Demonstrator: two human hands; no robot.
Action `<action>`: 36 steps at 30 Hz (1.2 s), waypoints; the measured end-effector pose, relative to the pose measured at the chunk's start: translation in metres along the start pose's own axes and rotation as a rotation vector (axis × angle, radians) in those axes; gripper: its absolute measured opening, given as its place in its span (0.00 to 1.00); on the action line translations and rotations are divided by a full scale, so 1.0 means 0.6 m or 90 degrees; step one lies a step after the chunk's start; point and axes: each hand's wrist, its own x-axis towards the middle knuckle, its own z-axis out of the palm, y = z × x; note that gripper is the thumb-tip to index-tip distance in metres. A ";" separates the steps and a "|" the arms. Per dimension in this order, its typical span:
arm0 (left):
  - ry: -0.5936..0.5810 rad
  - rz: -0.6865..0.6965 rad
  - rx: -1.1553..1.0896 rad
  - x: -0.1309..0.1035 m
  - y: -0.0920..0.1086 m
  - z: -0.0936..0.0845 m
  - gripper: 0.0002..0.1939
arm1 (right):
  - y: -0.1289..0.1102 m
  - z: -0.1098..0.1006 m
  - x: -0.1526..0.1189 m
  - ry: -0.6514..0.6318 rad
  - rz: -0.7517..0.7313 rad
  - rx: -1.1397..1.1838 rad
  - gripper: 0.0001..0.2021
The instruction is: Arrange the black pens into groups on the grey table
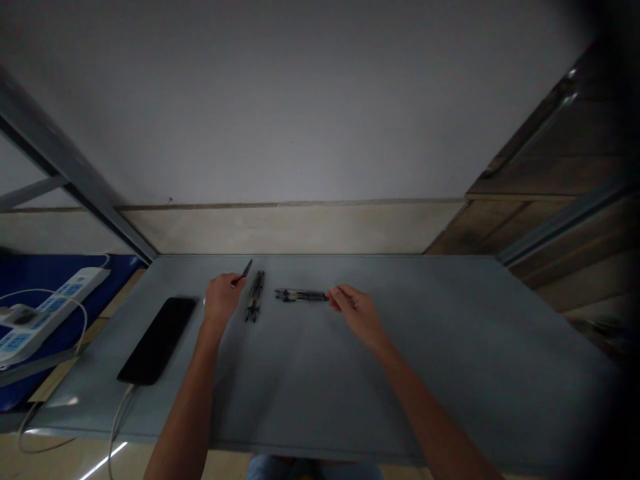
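Note:
My left hand is closed around a dark pen, whose tip points up and away from me. Just right of it, several dark pens lie side by side on the grey table, pointing away from me. A second group of pens lies crosswise between my hands. At its right end, the thumb and fingers of my right hand are pinched on the end of a pen; exactly how many pens they grip is hidden.
A black phone with a white charging cable lies on the grey table left of my left arm. Beyond the left edge, a white power strip rests on a blue surface. A wall borders the back; metal posts stand at both sides.

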 end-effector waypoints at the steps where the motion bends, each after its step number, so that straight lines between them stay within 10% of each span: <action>1: -0.030 -0.017 0.030 0.000 -0.004 0.001 0.13 | 0.003 0.001 0.000 0.002 0.003 -0.010 0.18; 36: -0.102 -0.130 0.113 -0.010 0.005 0.014 0.20 | 0.002 0.001 0.000 -0.011 -0.026 -0.135 0.18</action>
